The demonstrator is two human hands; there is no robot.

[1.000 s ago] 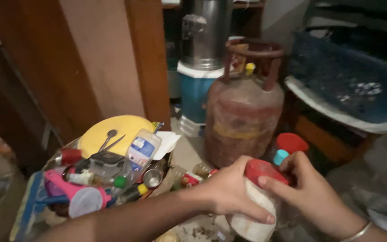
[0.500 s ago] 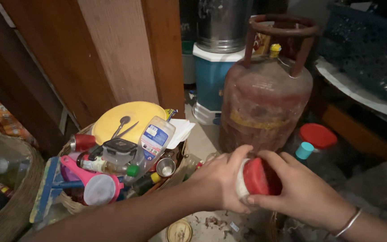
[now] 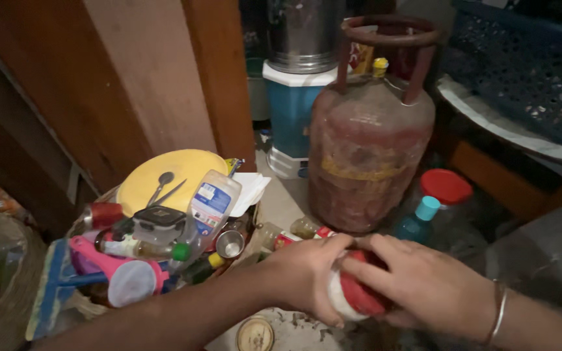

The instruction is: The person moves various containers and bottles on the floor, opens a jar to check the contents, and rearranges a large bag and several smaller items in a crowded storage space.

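Both hands grasp a white plastic jar with a red lid [image 3: 352, 296]: left hand [image 3: 307, 276] clenched around its body, right hand [image 3: 424, 286] fingers over the lid, near a rusty red gas cylinder [image 3: 369, 156].

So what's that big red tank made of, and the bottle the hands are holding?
The gas cylinder looks like painted steel: dull, worn red paint with rusty patches and a welded ring handle. The white bottle, gripped by the left hand, seems smooth plastic with a glossy red cap under the right hand; partly hidden, so that's a guess.
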